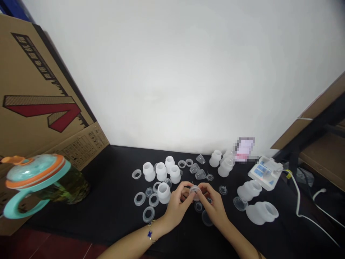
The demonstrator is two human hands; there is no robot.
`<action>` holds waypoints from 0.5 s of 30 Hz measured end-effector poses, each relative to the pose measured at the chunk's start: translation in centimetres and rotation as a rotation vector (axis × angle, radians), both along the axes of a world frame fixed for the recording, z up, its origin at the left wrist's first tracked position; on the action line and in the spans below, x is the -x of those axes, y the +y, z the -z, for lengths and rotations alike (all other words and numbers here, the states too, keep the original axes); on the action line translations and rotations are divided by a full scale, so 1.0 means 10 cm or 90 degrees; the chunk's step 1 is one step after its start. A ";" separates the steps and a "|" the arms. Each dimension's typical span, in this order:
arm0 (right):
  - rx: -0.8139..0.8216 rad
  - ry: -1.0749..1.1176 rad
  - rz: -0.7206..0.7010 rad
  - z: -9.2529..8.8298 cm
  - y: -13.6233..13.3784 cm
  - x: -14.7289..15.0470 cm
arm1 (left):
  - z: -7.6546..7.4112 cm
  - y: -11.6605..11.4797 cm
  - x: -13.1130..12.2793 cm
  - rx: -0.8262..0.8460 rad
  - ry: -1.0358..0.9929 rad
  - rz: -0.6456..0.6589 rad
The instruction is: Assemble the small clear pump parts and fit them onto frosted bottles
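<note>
We pinch a small clear plastic cap (195,191) between both hands, fingers closed on its rim. The left hand (176,208) takes its left side and the right hand (215,208) its right, equally near, just above the black worktop (107,208), beside a white silicone sleeve (164,192).

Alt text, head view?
A left hand and a right hand pinch a clear plastic piece over a black table strewn with white cups and clear rings. A teal-and-orange jug and a cardboard box stand left, a white device right.
</note>
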State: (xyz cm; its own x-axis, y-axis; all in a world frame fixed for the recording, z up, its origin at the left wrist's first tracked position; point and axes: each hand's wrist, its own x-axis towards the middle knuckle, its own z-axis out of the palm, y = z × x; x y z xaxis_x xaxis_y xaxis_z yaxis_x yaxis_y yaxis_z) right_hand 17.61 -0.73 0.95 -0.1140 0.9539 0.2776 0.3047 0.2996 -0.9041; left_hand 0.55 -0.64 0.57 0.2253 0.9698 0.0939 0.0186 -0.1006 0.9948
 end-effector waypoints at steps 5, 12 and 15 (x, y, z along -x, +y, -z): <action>-0.002 -0.011 -0.003 0.01 -0.02 0.01 | -0.02 0.00 0.01 0.016 -0.004 -0.011; -0.003 -0.014 -0.009 -0.04 -0.03 0.02 | -0.05 0.00 0.02 -0.021 0.022 -0.016; -0.006 -0.011 -0.008 -0.05 -0.03 0.03 | -0.05 0.00 0.02 -0.027 0.035 -0.015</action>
State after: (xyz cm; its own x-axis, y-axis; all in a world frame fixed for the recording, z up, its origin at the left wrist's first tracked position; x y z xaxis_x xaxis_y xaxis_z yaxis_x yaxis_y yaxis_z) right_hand 17.35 -1.01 1.40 -0.1302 0.9496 0.2851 0.3163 0.3123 -0.8958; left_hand 0.36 -0.67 1.10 0.2086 0.9702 0.1229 0.0755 -0.1413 0.9871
